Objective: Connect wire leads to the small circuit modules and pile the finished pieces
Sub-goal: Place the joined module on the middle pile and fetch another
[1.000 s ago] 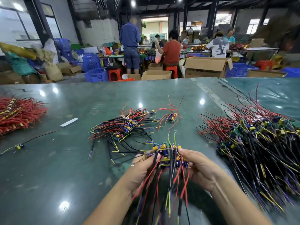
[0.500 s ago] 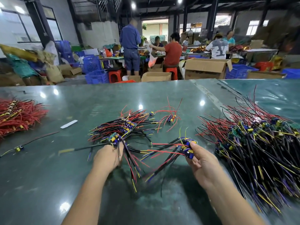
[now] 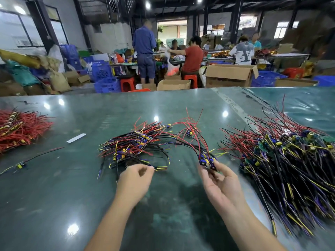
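Note:
A small pile of wired circuit modules lies in the middle of the green table, red, black and yellow leads fanning out. My left hand sits at the pile's near edge and pinches the ends of a few black-and-yellow leads. My right hand holds a small cluster of blue-and-yellow modules at its fingertips; their red and black wires arch up and left toward the pile. A much larger heap of wired modules spreads along the right side.
A bundle of red wires lies at the far left. One loose module with leads and a white strip rest on the left half. A single module lies behind the pile. People work at benches beyond the table, among cardboard boxes and blue crates.
The bunch I held in both hands has been split: my left hand set part on the middle pile and now pinches lead ends, while my right hand carried its modules rightward and turned palm-up.

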Demonstrator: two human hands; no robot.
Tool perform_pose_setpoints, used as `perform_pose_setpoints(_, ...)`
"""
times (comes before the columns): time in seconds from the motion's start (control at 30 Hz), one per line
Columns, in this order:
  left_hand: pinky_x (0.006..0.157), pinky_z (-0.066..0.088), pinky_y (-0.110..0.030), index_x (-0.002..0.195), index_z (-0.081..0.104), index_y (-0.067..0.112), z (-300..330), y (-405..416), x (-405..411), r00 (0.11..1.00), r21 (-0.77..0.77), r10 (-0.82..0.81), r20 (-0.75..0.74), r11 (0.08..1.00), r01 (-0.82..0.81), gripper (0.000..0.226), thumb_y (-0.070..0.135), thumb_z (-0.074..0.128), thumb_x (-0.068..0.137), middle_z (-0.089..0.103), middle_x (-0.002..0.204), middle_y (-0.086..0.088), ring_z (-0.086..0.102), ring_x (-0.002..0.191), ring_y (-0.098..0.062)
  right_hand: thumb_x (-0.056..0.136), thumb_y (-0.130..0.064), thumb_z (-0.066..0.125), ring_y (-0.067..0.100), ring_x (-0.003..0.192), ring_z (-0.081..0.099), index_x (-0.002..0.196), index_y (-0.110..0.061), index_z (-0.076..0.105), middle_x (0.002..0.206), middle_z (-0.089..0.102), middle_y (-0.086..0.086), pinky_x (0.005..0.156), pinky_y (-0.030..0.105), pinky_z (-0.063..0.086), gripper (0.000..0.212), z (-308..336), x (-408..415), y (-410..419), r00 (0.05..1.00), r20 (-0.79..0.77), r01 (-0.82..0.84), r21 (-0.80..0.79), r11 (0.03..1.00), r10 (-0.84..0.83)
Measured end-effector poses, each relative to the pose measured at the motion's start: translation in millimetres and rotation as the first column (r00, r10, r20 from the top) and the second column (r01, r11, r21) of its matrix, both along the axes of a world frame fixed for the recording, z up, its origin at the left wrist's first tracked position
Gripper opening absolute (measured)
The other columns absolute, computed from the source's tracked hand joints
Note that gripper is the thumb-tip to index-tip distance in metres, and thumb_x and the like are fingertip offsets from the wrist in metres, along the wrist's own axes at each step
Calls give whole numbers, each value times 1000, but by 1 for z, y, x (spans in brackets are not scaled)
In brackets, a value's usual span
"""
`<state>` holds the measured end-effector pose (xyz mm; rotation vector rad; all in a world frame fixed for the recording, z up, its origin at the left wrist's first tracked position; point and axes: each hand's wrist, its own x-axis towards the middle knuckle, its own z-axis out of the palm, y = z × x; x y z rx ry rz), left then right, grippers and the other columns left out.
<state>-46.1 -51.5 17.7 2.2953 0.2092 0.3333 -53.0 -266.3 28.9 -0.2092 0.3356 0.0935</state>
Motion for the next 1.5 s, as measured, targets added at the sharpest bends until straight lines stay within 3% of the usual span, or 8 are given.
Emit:
perform_pose_setpoints(0.07, 61, 43, -21, 72, 70, 23, 1, -16, -9, 985, -83, -172, 29, 981, 174, 18, 28, 62, 88, 63, 62, 12, 58, 64, -4, 71, 4, 56, 26, 109, 60, 98, 3, 56, 98, 60, 16, 103, 37, 44, 27, 0, -1, 4, 999, 31, 12, -9, 1000, -12)
perform_pose_setpoints(0.17, 61, 50, -19, 88, 69, 23, 5, -48, -21, 895, -564, -447, 17, 734, 378, 12, 21, 58, 92, 68, 77, 10, 62, 71, -2, 69, 2, 59, 22, 81, 69, 87, 4, 61, 85, 67, 16, 90, 34, 54, 18, -3, -7, 16, 991, 120, -39, -187, 982, 62)
perform_pose_setpoints(0.3, 73, 52, -22, 97, 69, 12, -6, -69, -25, 925, -763, -375, 69, 577, 291, 13, 18, 59, 91, 73, 93, 3, 65, 87, -6, 72, -2, 63, 16, 74, 69, 88, 0, 60, 81, 71, 12, 67, 22, 56, 16, -16, -14, 32, 960, 223, -26, -526, 850, 167)
perform_pose_setpoints(0.6, 61, 47, -16, 81, 72, 9, -7, -52, -21, 934, -701, -331, 132, 635, 324, 10, 3, 65, 85, 67, 70, 2, 54, 62, -6, 74, -6, 70, 13, 70, 65, 85, -8, 64, 81, 70, 7, 65, 21, 53, 13, -21, -13, 21, 943, 142, -103, -736, 669, 301)
perform_pose_setpoints(0.83, 61, 53, -18, 74, 77, 8, -4, -43, -20, 894, -882, -427, 138, 358, 307, 11, 14, 70, 68, 71, 74, -3, 61, 60, -7, 66, -18, 72, 10, 70, 67, 84, -3, 65, 79, 71, 5, 65, 20, 54, 24, -16, -11, 12, 886, 246, -69, -768, 637, 392)
perform_pose_setpoints(1.27, 54, 54, -20, 68, 75, 3, -5, -47, -21, 884, -966, -453, 120, 154, 210, 12, 8, 64, 70, 70, 67, -7, 65, 55, -11, 72, -7, 66, 15, 72, 68, 83, 0, 69, 87, 71, 14, 66, 22, 56, 13, -17, -4, 3, 852, 287, -133, -690, 712, 437)
perform_pose_setpoints(1.43, 57, 55, -19, 64, 73, 6, -7, -44, -13, 958, -948, -261, 119, 259, 188, 14, 6, 66, 76, 66, 66, -5, 65, 59, -10, 73, -5, 67, 9, 62, 65, 79, -5, 65, 74, 68, 4, 62, 18, 55, 7, -20, 5, 0, 952, 220, -5, -683, 730, 213)
perform_pose_setpoints(1.5, 58, 54, -17, 70, 71, 8, -10, -41, -10, 972, -903, -194, 132, 380, 199, 20, 3, 61, 86, 65, 66, -1, 62, 59, -7, 81, -9, 68, 8, 67, 64, 85, -3, 68, 82, 67, 5, 65, 18, 52, 7, -20, 6, 1, 962, 177, 28, -820, 571, 208)
